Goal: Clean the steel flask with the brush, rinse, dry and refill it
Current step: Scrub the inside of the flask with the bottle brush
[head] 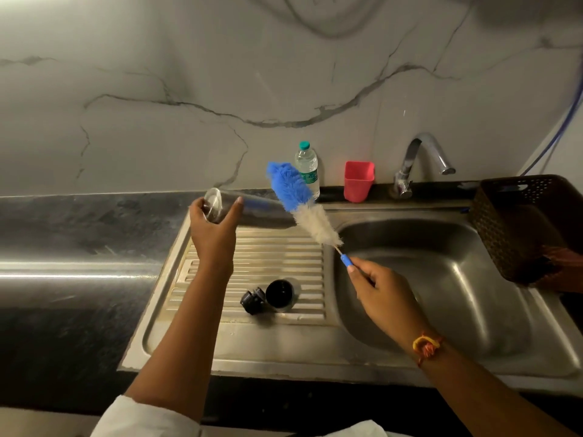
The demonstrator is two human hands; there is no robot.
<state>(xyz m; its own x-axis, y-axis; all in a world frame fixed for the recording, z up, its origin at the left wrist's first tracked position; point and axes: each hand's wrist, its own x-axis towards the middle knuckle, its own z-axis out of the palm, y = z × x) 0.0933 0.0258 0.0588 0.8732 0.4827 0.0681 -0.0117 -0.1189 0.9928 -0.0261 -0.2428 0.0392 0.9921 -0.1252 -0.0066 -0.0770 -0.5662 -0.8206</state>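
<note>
Right hand (385, 298) pinches brush (307, 216) by blue handle, bristles slanting up-left across right end of steel flask (255, 205). Flask near-horizontal above drainboard (268, 250), base gripped in left hand (214, 225), long axis left to right, mouth apparently toward brush, hidden behind bristles. Bristles outside flask; entry likely needs brush swung level with that axis. Cap (280, 293), stopper (252, 299) lie on drainboard below.

Grey-veined marble wall (189, 89) stands beyond the left hand (214, 228); dark polished counter (63, 234) extends to its left.
</note>
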